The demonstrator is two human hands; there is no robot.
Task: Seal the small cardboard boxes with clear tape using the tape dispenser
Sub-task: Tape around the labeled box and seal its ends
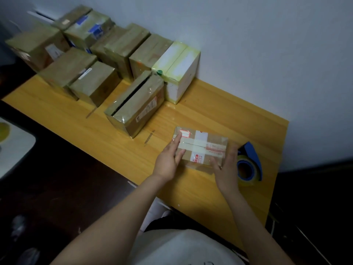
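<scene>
Small cardboard box (202, 150) lies flat on the table (191, 190) between your hands, clear tape already crossing its top seam. Your left hand (168, 161) is spread flat, fingers straight, pressing the tape down at the box's left end. Your right hand (226, 173) cups the right end, thumb on the near top edge and fingers wrapped round the side. This looks like the smoothing step on a box nearly sealed. Next you would free the right hand and reach for the tape dispenser (250, 165), which lies just beside the box behind that hand. Mind that the dispenser lies near the table's right edge, and the near edge runs close under your wrists. Bare wood lies to the left. The brown box with a gaping top seam (133, 104) stands further back and seems the next one to do.
</scene>
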